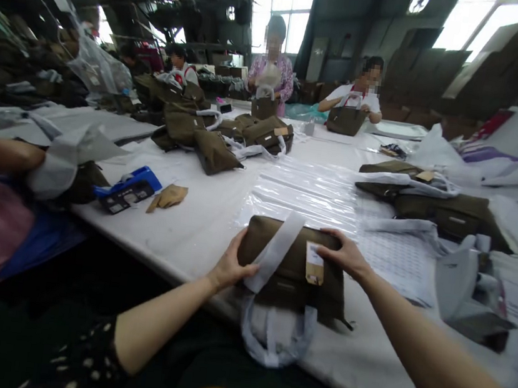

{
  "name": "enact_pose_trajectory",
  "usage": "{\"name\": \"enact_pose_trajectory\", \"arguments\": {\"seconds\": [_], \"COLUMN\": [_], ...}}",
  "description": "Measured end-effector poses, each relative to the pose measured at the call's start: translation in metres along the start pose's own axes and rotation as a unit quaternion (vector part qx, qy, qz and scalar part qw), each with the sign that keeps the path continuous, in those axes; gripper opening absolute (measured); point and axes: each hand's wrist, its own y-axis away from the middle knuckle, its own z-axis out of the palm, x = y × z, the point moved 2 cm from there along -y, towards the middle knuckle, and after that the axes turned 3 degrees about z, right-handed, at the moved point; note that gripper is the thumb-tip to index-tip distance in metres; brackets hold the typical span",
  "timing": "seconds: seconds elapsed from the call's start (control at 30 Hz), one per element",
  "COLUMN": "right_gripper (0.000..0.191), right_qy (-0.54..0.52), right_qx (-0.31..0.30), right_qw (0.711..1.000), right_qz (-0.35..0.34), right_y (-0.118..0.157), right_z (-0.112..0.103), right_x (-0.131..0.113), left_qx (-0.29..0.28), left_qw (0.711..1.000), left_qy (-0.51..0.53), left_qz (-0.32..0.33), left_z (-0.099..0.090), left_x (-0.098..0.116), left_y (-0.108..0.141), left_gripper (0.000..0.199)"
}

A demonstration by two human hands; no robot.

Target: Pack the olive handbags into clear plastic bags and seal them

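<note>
A dark olive handbag (282, 291) lies at the table's front edge, its wrapped handle (272, 353) hanging toward me over the edge. My left hand (232, 265) grips the bag's left side, thumb pressed on a white wrapping strip (277, 253) that crosses the bag. At the upper right corner my right hand (343, 253) holds the bag, its thumb on the brown hang tag (314, 264). The fingers of both hands are partly hidden behind the bag. Just beyond it lie clear plastic sleeves (306, 190).
More olive bags (217, 151) are heaped at the left middle, others (455, 212) at the right. A blue tape dispenser (132, 188) and brown tags (168, 197) lie on the white table (178, 234). A co-worker's arm (3, 159) is at left; co-workers (271, 73) handle bags opposite.
</note>
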Motion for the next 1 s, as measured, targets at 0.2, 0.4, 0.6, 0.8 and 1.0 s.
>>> {"name": "enact_pose_trajectory", "arguments": {"seconds": [0.2,0.4,0.6,0.8,1.0], "right_gripper": [0.052,0.038,0.043,0.052,0.052], "right_qy": [0.182,0.327,0.454,0.52,0.515], "right_qx": [-0.029,0.078,0.058,0.053,0.065], "right_qw": [0.982,0.939,0.856,0.82,0.818], "right_qz": [-0.026,-0.073,-0.239,-0.232,-0.248], "right_y": [0.03,0.018,0.028,0.016,0.006], "right_z": [0.001,0.018,0.082,0.106,0.109], "right_x": [0.001,-0.011,-0.019,0.006,0.017], "left_qx": [0.031,-0.076,-0.17,-0.24,-0.26], "left_qw": [0.994,0.877,0.843,0.824,0.846], "left_qy": [-0.1,-0.365,-0.479,-0.485,-0.443], "left_qz": [0.012,0.303,0.177,0.171,0.145], "left_z": [0.008,0.025,0.056,0.072,0.071], "left_x": [-0.004,0.063,0.052,0.012,0.006], "left_y": [0.061,0.012,-0.046,-0.051,-0.058], "left_gripper": [0.088,0.06,0.056,0.065,0.066]}}
